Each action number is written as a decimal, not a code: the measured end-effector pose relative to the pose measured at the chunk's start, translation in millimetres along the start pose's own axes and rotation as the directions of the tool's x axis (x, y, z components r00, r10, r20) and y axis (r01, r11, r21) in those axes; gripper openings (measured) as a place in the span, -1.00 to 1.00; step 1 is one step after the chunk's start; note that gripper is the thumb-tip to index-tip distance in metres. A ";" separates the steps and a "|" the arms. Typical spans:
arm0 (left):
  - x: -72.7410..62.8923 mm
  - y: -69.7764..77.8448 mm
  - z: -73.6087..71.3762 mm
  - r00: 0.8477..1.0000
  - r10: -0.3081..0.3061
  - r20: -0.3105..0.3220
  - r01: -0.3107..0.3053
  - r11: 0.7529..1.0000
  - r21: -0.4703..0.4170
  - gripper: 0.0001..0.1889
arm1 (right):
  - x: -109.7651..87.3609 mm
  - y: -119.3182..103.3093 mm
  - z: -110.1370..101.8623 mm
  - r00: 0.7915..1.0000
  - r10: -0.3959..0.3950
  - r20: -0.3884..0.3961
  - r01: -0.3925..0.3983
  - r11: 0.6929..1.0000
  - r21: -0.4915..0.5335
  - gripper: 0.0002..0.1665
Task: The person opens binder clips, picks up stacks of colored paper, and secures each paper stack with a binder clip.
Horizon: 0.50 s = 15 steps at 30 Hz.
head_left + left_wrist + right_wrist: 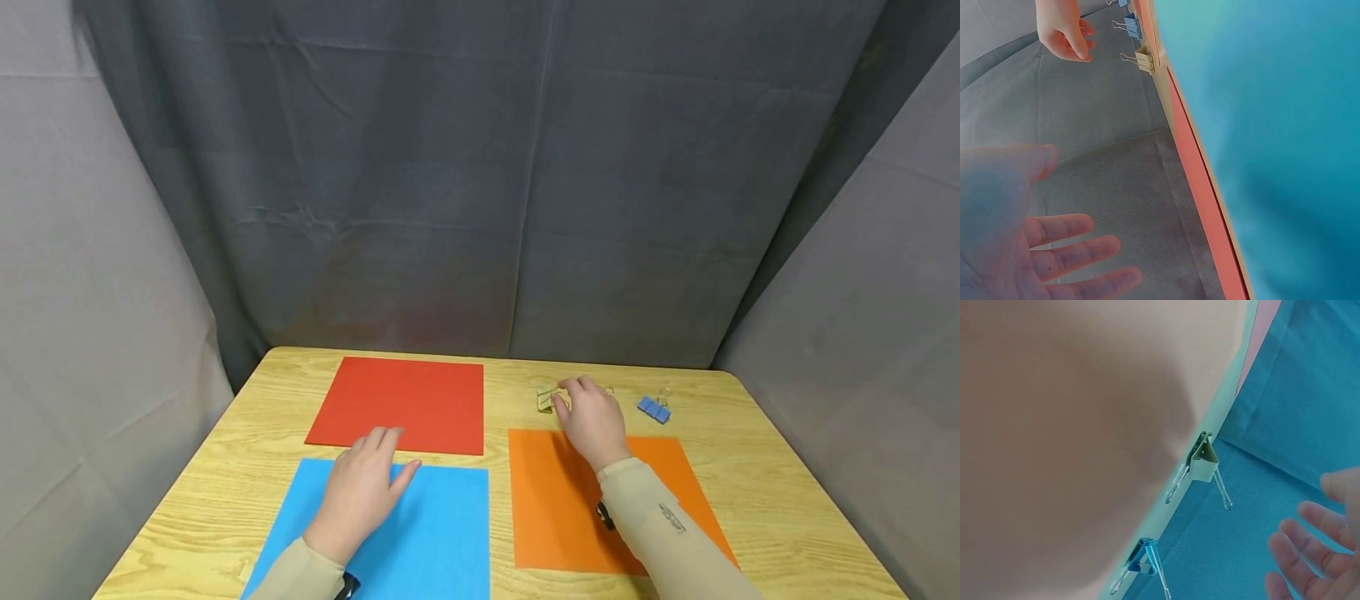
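My left hand (357, 493) hovers above the blue sheet (450, 542), its fingers spread and nothing in them, as the left wrist view also shows. Over the far edge of the orange sheet (547, 517) reaches my right hand (594, 422), fingers loosely bent and holding nothing. Just left of its fingertips stands a yellow binder clip (545, 401) with wire handles. A blue binder clip (654, 409) lies further right. Between these two, another blue clip (1132, 26) shows in the left wrist view; in the head view the right hand mostly hides it.
A red sheet (405, 406) lies behind the blue one on the wooden table (780, 500). Grey curtain (420, 208) hangs right behind the table's far edge. Light cloth walls (105, 333) stand on both sides.
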State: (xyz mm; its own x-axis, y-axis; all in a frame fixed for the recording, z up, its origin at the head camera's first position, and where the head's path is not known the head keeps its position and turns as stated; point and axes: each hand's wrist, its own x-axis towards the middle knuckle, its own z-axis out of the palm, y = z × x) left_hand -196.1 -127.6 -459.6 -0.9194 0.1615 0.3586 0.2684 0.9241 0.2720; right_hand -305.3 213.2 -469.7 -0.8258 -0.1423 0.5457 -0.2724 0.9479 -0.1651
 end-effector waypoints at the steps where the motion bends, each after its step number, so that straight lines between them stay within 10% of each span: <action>1: 0.0 0.0 0.1 1.000 -0.001 0.000 0.001 1.000 0.001 -0.38 | 0.3 0.3 0.8 1.000 0.004 -0.002 -0.004 1.000 0.000 -0.67; 15: -2.3 -3.6 3.3 1.000 0.002 -0.024 -0.001 1.000 0.018 -0.41 | 5.8 13.3 15.6 0.995 0.072 0.069 -0.073 0.997 0.020 -0.64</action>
State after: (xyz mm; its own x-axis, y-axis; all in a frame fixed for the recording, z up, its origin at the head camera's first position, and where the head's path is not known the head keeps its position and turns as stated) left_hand -195.9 -130.2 -464.4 -0.9118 0.1545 0.3806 0.2643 0.9300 0.2556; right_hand -321.4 220.5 -481.6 -0.8751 -0.0932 0.4749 -0.2212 0.9498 -0.2211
